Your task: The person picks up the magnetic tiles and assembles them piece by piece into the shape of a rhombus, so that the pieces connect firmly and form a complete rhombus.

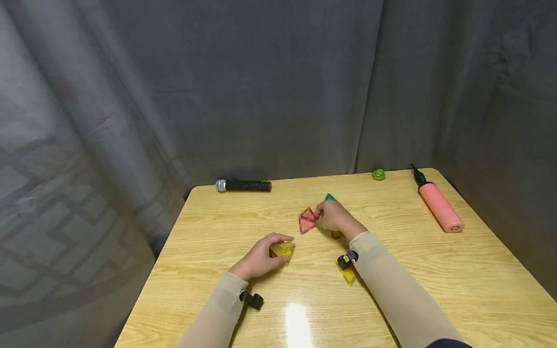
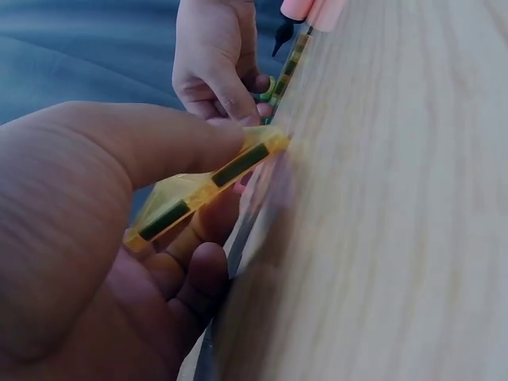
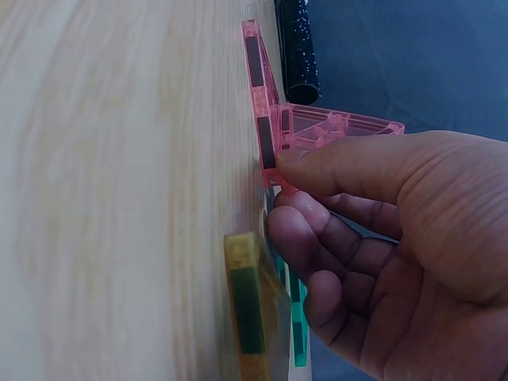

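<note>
My left hand [image 1: 257,258] holds a yellow translucent triangular magnetic tile [image 1: 285,250] between thumb and fingers, low over the table; its dark edge magnets show in the left wrist view. Farther forward, my right hand [image 1: 334,216] pinches a corner of the pink triangular magnetic tiles [image 1: 306,222] between thumb and fingertip. In the right wrist view, one pink tile [image 3: 258,91] lies along the tabletop and another [image 3: 349,123] stands up at an angle from it. A green tile [image 1: 330,197] shows partly behind the right hand. Close below that hand lies a yellow tile [image 3: 244,305].
Another yellow tile [image 1: 348,276] lies under my right forearm. A black microphone [image 1: 248,186] is at the table's back left. At the back right are a small green object [image 1: 378,174] and a pink hand pump [image 1: 440,207]. Grey curtains [image 1: 270,96] surround the wooden table [image 1: 209,217].
</note>
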The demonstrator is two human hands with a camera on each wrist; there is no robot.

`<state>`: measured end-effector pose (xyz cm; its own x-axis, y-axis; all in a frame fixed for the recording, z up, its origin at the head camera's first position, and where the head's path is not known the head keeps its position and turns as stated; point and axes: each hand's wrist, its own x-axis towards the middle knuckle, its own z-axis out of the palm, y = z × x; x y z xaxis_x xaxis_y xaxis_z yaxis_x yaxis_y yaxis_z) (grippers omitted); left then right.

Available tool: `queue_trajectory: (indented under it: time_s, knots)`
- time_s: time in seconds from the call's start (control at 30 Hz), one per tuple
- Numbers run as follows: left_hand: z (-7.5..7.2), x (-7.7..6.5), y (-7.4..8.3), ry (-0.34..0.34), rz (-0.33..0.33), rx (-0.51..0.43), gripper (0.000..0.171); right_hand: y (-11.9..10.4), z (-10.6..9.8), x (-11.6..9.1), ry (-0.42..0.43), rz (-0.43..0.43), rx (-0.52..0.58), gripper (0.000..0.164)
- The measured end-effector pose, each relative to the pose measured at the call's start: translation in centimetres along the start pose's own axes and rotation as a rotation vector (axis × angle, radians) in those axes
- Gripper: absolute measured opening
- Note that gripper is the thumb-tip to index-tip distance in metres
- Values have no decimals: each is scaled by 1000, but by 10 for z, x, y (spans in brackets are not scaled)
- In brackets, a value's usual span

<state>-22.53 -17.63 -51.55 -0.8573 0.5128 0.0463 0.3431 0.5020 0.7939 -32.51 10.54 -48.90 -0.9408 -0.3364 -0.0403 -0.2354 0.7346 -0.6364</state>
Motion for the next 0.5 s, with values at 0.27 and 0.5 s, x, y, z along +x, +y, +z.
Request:
queue_trajectory:
  time_s: [0.27,0.5]
  knots:
    - [0,0,-3,100,-8,-29,48,-1,2,1,-12,3,3,11]
    - [-2,2,-6,185,-34,-61,42,-3,3,0,-10,10,-6,12]
